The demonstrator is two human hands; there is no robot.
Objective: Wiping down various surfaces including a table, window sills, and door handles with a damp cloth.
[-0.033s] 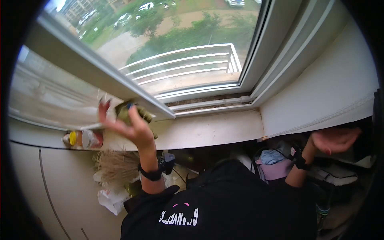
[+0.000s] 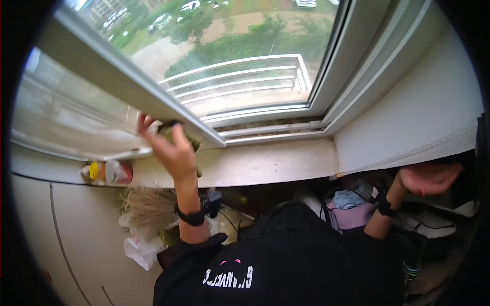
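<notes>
My left hand is raised at the lower corner of the white window sash. It presses a crumpled olive-green cloth against the frame, fingers and thumb curved about it. The palm hides much of the cloth, and a loose end hangs down over the windowsill. Far to the right, my right hand hangs in the air below the sill's level, palm turned up, fingers loosely stretched and holding nothing.
Small jars, one with a yellow lid, stand at the sill's left end. Below it are a bundle of dried stalks and a white plastic bag. Pink and blue cloths lie at the right. White railings show outside.
My left hand has shifted slightly up and to the right with the cloth, its fingers tilting a little. The view has moved slightly. My right hand stays in place.
</notes>
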